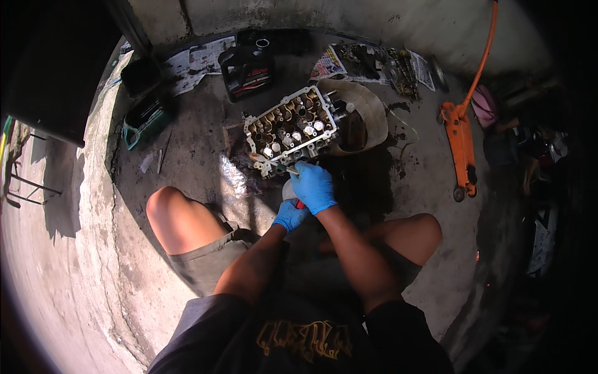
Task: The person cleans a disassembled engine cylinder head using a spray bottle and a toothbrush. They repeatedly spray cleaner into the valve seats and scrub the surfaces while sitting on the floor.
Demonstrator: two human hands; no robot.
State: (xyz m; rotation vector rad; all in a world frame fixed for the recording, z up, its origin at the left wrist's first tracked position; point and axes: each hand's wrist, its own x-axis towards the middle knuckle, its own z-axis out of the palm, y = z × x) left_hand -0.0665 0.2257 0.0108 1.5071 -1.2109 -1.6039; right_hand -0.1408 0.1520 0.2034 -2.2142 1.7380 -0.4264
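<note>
My left hand (290, 215), in a blue glove, is closed around a small red piece (300, 204), most of which the fingers hide. Just above it, my right hand (314, 188), gloved the same way, grips a thin rod-like tool (288, 169). The tool's tip points left along the near edge of an engine cylinder head (291, 124). The cylinder head lies at an angle on the floor, its oily valve side facing up. A pale rounded thing (288, 191) shows beside my hands; its kind I cannot tell.
Behind the cylinder head sits a cut-open beige plastic container (372, 115). A black oil jug (246, 71) and a green tray (146, 118) are at the far left. Greasy parts (402, 71) lie on newspaper at the back. An orange floor jack (460, 146) stands right.
</note>
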